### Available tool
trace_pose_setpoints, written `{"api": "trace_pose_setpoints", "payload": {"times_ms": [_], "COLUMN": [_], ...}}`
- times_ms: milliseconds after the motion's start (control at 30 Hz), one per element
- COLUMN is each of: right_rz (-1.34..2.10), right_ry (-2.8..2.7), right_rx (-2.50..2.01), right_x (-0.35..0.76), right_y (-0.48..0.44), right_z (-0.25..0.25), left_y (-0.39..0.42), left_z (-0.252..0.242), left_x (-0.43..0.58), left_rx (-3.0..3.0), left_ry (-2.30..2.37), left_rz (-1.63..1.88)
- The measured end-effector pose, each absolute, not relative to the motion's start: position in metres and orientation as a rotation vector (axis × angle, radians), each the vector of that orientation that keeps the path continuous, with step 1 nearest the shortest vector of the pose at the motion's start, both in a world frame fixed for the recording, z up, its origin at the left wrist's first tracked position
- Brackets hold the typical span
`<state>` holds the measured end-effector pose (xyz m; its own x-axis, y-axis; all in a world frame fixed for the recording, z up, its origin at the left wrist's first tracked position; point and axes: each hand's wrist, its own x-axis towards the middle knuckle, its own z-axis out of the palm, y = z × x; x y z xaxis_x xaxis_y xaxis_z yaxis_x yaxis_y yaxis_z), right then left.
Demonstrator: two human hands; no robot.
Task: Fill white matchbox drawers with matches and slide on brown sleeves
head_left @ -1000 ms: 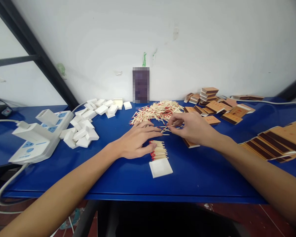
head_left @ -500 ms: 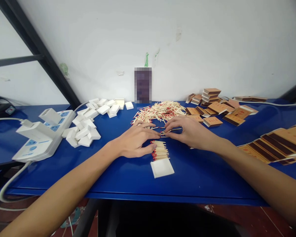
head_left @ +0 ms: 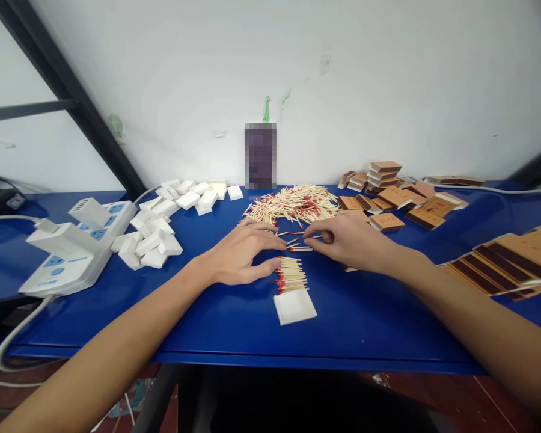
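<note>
My left hand (head_left: 243,252) lies flat on the blue table (head_left: 234,325), fingers stretched out, its thumb beside a neat row of red-tipped matches (head_left: 291,275). My right hand (head_left: 347,240) is curled with finger and thumb pinched on a few loose matches (head_left: 300,247) just beyond that row. A white inner tray (head_left: 294,307) lies below the row. A big loose heap of matches (head_left: 295,203) sits further back.
White inner trays (head_left: 162,219) are piled at the left, next to a white power strip (head_left: 72,243) with cables. Brown matchbox sleeves (head_left: 392,195) lie at the back right, flattened sleeves (head_left: 505,258) at the far right. A wall stands behind the table.
My right hand slid left towards my left hand with a few loose matches, then drew back slightly; the loose matches now lie just above the neat row. My left hand barely moved.
</note>
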<state>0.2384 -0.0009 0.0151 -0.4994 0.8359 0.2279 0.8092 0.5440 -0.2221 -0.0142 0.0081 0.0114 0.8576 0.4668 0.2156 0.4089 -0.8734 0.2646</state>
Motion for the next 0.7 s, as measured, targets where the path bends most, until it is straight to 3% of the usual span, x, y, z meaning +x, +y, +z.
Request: {"api": "trace_pose_setpoints", "payload": {"times_ms": [700], "right_rz": [0.097], "right_ry": [-2.671], "right_rx": [-1.094], "right_x": [0.232], "right_y": [-0.001], "right_z": [0.003], "left_y": [0.011], "left_z": [0.008], "left_x": [-0.012], "left_rx": [2.863], "left_ry": [0.742], "left_rz": [0.365]}}
